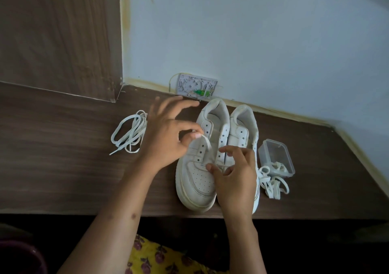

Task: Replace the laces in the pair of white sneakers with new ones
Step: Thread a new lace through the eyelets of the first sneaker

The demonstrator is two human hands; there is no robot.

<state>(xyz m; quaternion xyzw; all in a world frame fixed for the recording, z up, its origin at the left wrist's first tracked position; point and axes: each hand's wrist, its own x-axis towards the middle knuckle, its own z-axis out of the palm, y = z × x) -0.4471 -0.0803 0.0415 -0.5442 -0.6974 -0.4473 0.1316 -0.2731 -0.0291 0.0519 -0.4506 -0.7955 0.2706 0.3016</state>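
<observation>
two white sneakers stand side by side on a dark wooden table [63, 179], toes toward the person, heels toward the wall at 12 o'clock; the left sneaker [197, 181] shows open eyelets along most of its length, with one lace [207, 144] crossing low near the toe and running up over the tongue; the left hand [168, 138], at 10 o'clock of that sneaker, pinches the upper end of this lace between thumb and forefinger, the other fingers spread and raised; the right hand [233, 174] lies over the toe end of the right sneaker [242, 126], its fingers curled at the lowest eyelets of the left one; they seem to pinch the lace there, though the contact is small and hard to make out; a loose bundle of white laces [129, 134] lies on the table at 9 o'clock of the sneakers, well apart from them; at 3 o'clock, just beside the right sneaker, stands a clear plastic box [275, 153] with something white in it, and another pile of laces [273, 184] lies in front of it at 4 o'clock; a small white wall box [196, 85] with a green part sits at 12 o'clock where the table meets the pale wall; yellow flowered cloth [160, 259] shows at 6 o'clock
</observation>
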